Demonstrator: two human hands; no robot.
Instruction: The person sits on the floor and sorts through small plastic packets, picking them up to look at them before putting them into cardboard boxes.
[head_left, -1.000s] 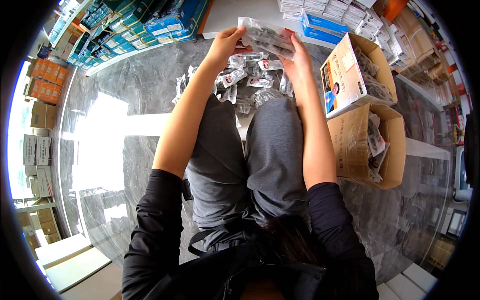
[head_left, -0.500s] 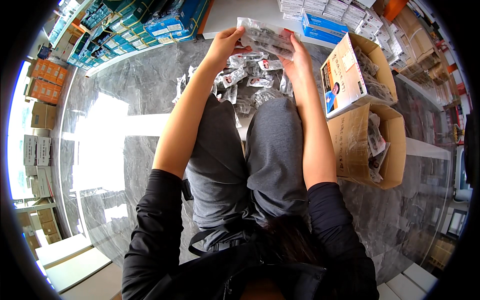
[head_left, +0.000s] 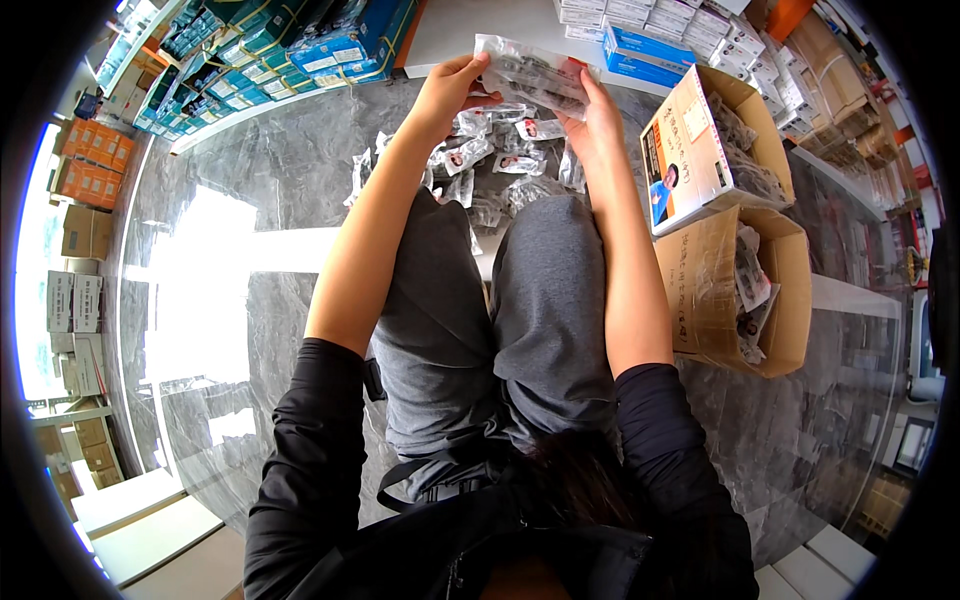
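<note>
A clear plastic bag with dark parts inside is stretched between my two hands, beyond my knees. My left hand pinches its left end with thumb and fingers. At its right end, my right hand grips the edge, the thumb lying on the plastic. What exactly the bag contains is too blurred to name. Below it on the floor lies a loose pile of similar small clear packets, some with white and red labels. My knees cover the near part of that pile.
To the right stand two open cartons, a printed white one and a plain brown one, both holding bagged parts. Blue-green boxes are stacked at the far left. A blue box sits by white boxes at the far right. Grey marble floor surrounds me.
</note>
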